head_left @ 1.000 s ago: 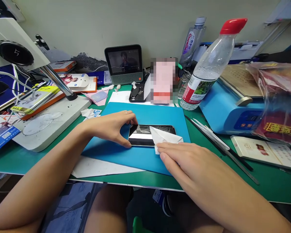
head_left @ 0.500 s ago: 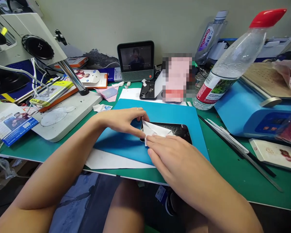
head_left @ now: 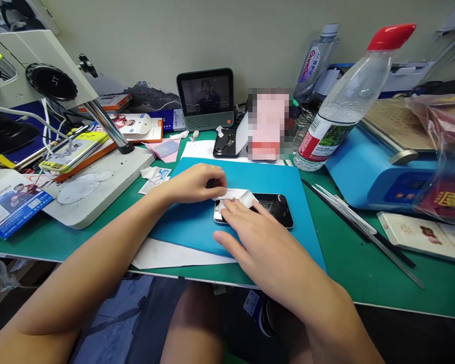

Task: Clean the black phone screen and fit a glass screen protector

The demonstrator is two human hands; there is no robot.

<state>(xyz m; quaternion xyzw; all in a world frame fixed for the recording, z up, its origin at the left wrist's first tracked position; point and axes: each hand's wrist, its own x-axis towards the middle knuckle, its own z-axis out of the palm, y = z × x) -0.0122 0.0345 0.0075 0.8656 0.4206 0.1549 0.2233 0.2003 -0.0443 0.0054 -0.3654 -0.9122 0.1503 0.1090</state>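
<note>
Your smartphone (head_left: 276, 208) lies flat, glossy dark face up, on the blue mat (head_left: 278, 177), its left end partly covered by the folded white tissue (head_left: 239, 194). Left hand (head_left: 195, 183): curled narrow at that end, thumb and finger apparently pinching the tissue's edge. Right hand (head_left: 261, 237): spread fairly wide, fingers flat on the tissue, thumb out off the phone's near edge. Reads as wiping the glass. To do it well, keep the right fingertips flat, pressure light and even, strokes running lengthwise; the bare right part of the face needs covering too. Keep a tissue layer between skin and glass, or you'll likely leave prints. With the left hand on the tissue, the phone could skid on the mat, so brace its edge before pressing harder. Whether any smudges remain, can't tell; reflections hide the surface.
</note>
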